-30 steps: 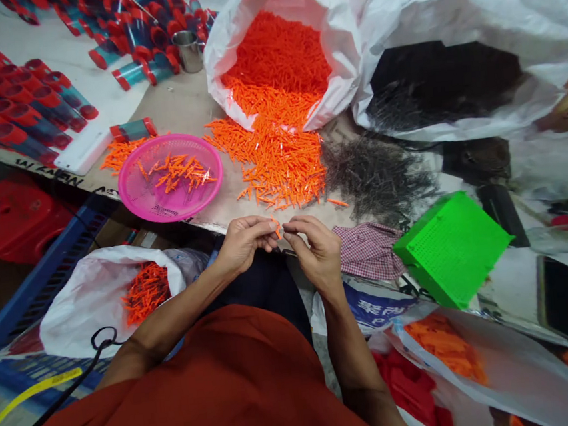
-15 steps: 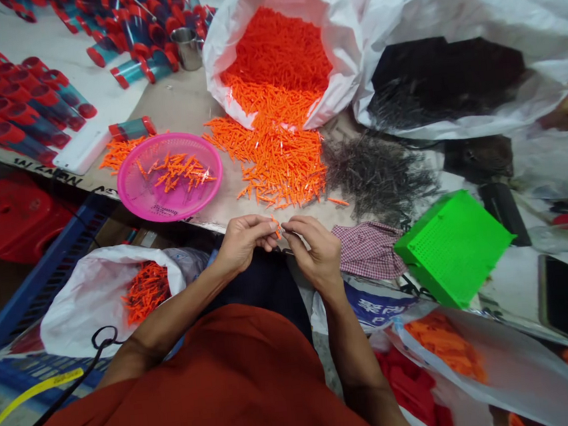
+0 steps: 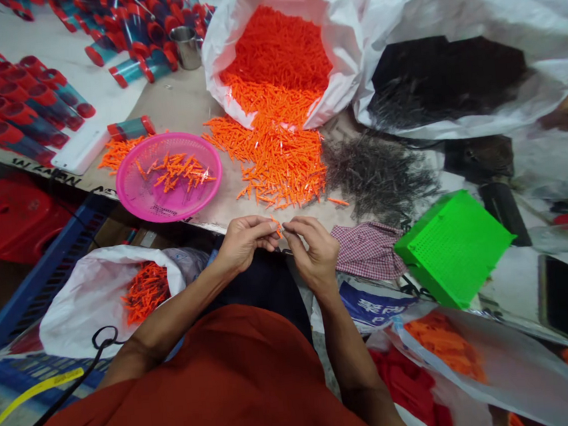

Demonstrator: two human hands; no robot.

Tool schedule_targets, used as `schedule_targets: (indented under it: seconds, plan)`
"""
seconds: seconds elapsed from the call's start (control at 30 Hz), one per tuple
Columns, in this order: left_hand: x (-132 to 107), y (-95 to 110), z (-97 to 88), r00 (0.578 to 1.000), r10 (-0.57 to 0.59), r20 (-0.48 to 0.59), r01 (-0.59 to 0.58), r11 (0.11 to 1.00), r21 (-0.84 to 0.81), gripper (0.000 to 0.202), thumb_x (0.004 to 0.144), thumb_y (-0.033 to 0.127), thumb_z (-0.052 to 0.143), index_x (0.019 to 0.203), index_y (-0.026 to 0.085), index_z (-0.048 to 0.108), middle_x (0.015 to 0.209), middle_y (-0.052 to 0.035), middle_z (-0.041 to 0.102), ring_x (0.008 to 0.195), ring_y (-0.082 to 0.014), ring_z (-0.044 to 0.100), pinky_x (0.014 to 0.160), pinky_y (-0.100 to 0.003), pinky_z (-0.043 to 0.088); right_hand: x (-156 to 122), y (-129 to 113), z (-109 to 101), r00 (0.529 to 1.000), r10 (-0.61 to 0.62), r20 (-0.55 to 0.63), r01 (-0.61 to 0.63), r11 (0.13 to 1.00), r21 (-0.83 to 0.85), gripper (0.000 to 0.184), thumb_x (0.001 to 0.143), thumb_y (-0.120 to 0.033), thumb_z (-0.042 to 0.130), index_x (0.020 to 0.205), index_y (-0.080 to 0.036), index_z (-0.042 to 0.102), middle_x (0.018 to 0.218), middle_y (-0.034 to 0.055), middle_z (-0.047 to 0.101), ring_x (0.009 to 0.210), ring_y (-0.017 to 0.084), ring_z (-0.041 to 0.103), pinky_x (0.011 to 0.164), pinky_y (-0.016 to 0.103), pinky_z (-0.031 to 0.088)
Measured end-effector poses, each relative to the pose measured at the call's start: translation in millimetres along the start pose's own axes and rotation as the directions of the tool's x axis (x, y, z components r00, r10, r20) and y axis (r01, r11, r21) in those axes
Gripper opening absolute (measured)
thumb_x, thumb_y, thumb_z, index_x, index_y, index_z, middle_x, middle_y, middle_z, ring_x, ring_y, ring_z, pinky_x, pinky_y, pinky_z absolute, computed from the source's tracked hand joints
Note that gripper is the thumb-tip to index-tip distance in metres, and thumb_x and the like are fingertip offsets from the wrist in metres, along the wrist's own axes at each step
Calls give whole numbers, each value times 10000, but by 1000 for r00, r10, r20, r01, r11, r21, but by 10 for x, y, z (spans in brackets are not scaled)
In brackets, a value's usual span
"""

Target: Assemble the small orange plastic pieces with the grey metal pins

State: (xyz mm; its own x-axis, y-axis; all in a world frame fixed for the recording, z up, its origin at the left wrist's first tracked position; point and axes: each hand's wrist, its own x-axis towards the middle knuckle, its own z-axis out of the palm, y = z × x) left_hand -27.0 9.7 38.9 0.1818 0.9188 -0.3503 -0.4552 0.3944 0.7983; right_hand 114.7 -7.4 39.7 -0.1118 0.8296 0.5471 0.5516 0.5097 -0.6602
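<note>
The tiny orange piece (image 3: pixel 278 227) is too small to identify.

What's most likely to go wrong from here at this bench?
The small orange piece between the left hand and right hand is right at the table edge, so it might drop. The loose orange pile also nearly touches the dark spiky pile, so they could mix.

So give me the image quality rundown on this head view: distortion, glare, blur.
Head view: wide-angle bowing curves the table edge; the left hand and right hand look fairly sharp, but the orange piece between them is too small to read; pale sheen shows on the white plastic bag.
</note>
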Motion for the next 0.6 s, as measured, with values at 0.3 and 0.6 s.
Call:
schedule_targets:
  seconds: [0.3, 0.6]
  plan:
    - [-2, -3, 16, 1000, 0, -8, 0, 1000, -7, 233, 597, 284, 753, 675, 89, 650, 540, -33, 641, 456, -100, 577, 470, -208, 473, -31, -2, 54, 996, 32, -81, -32, 999, 4, 135, 830, -158, 556, 912, -217, 646, 851, 29, 640, 801, 148, 626, 721, 294, 515]
    - [-10, -13, 22, 1000, -7, -23, 6, 1000, -25, 264, 578, 304, 767, 682, 96, 644, 534, -27, 639, 462, -103, 586, 483, -213, 490, -57, 0, 90, 991, 71, -113, -68, 997, 22, 124, 829, -155, 555, 890, -212, 648, 846, 31, 656, 797, 150, 630, 710, 299, 516]
